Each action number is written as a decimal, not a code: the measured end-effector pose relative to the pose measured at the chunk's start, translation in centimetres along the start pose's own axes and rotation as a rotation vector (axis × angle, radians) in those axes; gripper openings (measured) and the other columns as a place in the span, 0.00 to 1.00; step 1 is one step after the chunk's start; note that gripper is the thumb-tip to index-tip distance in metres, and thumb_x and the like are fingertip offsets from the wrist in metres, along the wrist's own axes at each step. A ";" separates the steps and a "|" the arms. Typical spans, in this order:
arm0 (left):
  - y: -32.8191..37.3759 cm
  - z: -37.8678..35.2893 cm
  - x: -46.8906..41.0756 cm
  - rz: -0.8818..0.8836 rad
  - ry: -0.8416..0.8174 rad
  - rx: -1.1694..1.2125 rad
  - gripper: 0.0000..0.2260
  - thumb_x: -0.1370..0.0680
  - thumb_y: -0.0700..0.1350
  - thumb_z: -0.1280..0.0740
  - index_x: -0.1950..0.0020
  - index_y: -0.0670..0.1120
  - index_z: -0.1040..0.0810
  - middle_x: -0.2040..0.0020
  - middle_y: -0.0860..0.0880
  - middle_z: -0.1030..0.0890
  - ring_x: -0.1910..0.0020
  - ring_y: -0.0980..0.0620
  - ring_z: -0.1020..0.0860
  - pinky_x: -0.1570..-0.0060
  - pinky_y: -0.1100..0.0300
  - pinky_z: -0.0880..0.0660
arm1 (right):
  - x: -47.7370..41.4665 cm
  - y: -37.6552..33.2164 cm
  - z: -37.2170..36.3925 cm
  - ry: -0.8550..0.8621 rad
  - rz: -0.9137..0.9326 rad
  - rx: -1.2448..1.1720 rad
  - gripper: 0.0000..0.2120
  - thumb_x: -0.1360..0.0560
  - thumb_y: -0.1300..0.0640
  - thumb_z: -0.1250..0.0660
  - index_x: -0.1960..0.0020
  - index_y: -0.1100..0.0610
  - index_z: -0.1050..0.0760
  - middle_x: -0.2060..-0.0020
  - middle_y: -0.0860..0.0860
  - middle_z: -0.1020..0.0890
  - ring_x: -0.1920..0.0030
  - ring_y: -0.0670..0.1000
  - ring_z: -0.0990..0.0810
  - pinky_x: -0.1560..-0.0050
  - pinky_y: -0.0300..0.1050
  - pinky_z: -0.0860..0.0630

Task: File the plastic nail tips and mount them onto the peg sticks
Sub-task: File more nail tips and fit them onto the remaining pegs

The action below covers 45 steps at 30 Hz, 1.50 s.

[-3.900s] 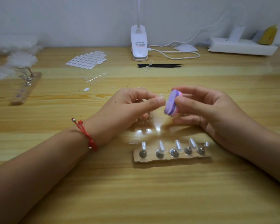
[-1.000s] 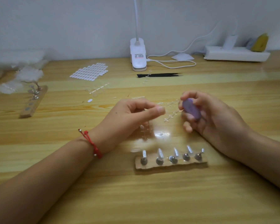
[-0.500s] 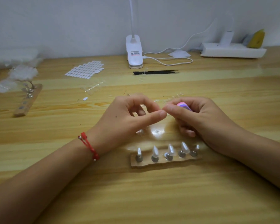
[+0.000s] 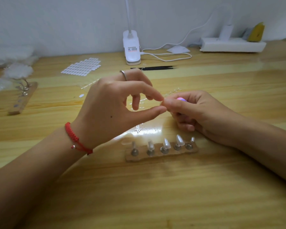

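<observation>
My left hand point(image 4: 111, 109) is raised over the table, thumb and forefinger curved into a ring. Their tips meet the fingertips of my right hand point(image 4: 196, 113). A small clear nail tip point(image 4: 162, 104), barely visible, is pinched where the fingertips meet. My right hand curls round a purple and pink buffer block point(image 4: 181, 99), mostly hidden in the palm. Below both hands lies a wooden peg holder point(image 4: 160, 156) with several metal pegs; clear nail tips point(image 4: 179, 140) stand on most of them.
Clear plastic sprues point(image 4: 139, 105) lie under the hands. Further back are black tweezers point(image 4: 155, 68), a white lamp base point(image 4: 131, 47) with its cable, a sheet of adhesive tabs point(image 4: 82, 66) and a power strip point(image 4: 231, 44). A second wooden peg holder point(image 4: 23, 99) lies far left.
My right hand stopped filing and tucked the buffer block into its palm. The two hands came together, and my left hand rose with its fingertips meeting the right's.
</observation>
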<state>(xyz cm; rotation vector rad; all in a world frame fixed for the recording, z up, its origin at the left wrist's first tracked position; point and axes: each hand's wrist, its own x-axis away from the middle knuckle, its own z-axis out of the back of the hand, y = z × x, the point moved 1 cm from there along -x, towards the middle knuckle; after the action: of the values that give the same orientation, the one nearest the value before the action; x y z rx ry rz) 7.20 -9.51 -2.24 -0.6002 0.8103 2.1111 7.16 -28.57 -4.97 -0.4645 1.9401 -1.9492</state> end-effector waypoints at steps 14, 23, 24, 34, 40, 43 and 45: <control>4.4 -0.7 -0.2 0.014 -0.161 0.146 0.07 0.32 0.51 0.24 0.59 0.50 0.18 0.60 0.56 0.22 0.63 0.55 0.25 0.60 0.62 0.28 | -0.1 0.2 1.0 0.113 -0.016 -0.228 0.11 0.33 0.48 0.30 0.56 0.53 0.15 0.68 0.50 0.30 0.71 0.46 0.43 0.70 0.40 0.44; 4.9 -2.8 0.1 0.030 -0.226 -0.077 0.06 0.32 0.57 0.28 0.60 0.57 0.18 0.60 0.59 0.21 0.55 0.55 0.25 0.51 0.47 0.29 | -0.2 0.5 1.1 0.118 -0.026 -0.211 0.13 0.32 0.48 0.30 0.53 0.54 0.15 0.70 0.47 0.31 0.73 0.44 0.40 0.65 0.48 0.44; 5.0 -2.8 0.1 0.034 -0.228 -0.088 0.07 0.32 0.58 0.28 0.60 0.57 0.18 0.60 0.59 0.21 0.55 0.55 0.25 0.52 0.48 0.29 | -0.2 0.6 1.1 0.118 -0.027 -0.214 0.13 0.32 0.48 0.30 0.53 0.54 0.15 0.70 0.47 0.31 0.73 0.44 0.39 0.66 0.49 0.44; 5.1 -3.0 0.1 0.074 -0.247 -0.074 0.06 0.32 0.57 0.29 0.59 0.56 0.18 0.61 0.59 0.21 0.57 0.57 0.27 0.52 0.47 0.28 | -0.3 0.6 1.1 0.120 -0.019 -0.228 0.11 0.30 0.49 0.30 0.54 0.54 0.15 0.70 0.46 0.31 0.75 0.43 0.39 0.65 0.51 0.43; 5.2 -2.7 0.2 0.099 -0.269 -0.134 0.08 0.33 0.60 0.31 0.60 0.58 0.19 0.61 0.60 0.23 0.57 0.59 0.30 0.52 0.49 0.29 | -0.2 0.5 0.9 0.122 -0.022 -0.218 0.10 0.30 0.48 0.30 0.54 0.53 0.15 0.71 0.46 0.31 0.76 0.42 0.39 0.63 0.51 0.42; 5.5 -2.5 0.2 0.090 -0.293 -0.203 0.12 0.33 0.64 0.31 0.56 0.59 0.19 0.58 0.61 0.22 0.56 0.61 0.31 0.51 0.50 0.30 | -0.2 0.4 0.9 0.144 -0.031 -0.215 0.11 0.31 0.48 0.30 0.55 0.53 0.15 0.70 0.47 0.31 0.75 0.43 0.39 0.63 0.49 0.41; 5.6 -1.3 -0.2 0.171 -0.303 -0.138 0.20 0.35 0.70 0.32 0.50 0.60 0.19 0.54 0.62 0.22 0.56 0.62 0.29 0.49 0.54 0.29 | -0.1 0.2 0.8 0.153 -0.023 -0.217 0.12 0.33 0.48 0.31 0.56 0.54 0.15 0.70 0.48 0.30 0.73 0.44 0.40 0.70 0.41 0.39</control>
<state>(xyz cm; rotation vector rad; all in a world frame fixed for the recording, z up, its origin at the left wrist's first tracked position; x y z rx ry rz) 3.06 -13.30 -1.12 -0.2770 0.5656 2.3554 7.62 -29.21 -5.18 -0.4063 2.2655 -1.8444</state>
